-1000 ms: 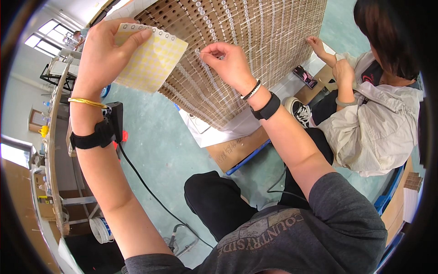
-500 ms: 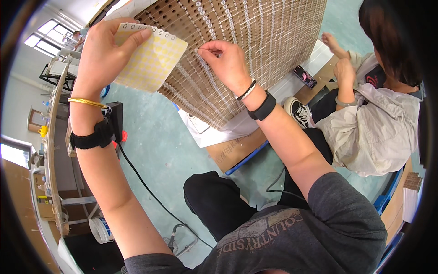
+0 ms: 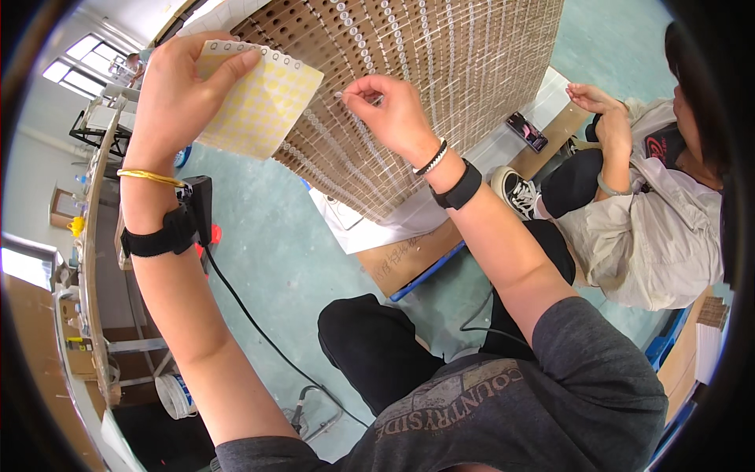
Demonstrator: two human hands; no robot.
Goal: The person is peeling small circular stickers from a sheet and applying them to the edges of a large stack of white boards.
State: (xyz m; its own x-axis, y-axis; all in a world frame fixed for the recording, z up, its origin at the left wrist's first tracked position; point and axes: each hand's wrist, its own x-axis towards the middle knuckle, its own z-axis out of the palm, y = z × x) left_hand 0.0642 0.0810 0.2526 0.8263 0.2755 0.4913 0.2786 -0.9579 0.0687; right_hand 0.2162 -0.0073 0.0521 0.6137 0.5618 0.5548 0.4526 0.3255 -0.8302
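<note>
My left hand (image 3: pixel 179 102) grips a yellow-and-white sheet of round stickers (image 3: pixel 263 110) between thumb and fingers, at the board's left edge. A row of circles runs along the sheet's upper edge. Just right of it, my right hand (image 3: pixel 392 114) is closed in a pinch on a small white round sticker (image 3: pixel 339 95), which shows at the fingertips. Behind both hands stands a large brown board (image 3: pixel 472 71) with rows of holes and lines of small white discs. Whether the sticker touches the board I cannot tell.
On the right a co-worker in a pale jacket (image 3: pixel 629 236) sits near the board. A dark box (image 3: pixel 526 131) lies at the board's foot. A black cable (image 3: pixel 259 325) hangs from my left wrist device. Far left are a workbench (image 3: pixel 92 315) and a white bucket (image 3: pixel 174 396).
My right hand has shifted slightly down, and the white sticker now shows at its fingertips. The left hand and sheet stay put. The co-worker has leaned to the right, hands drawn together.
</note>
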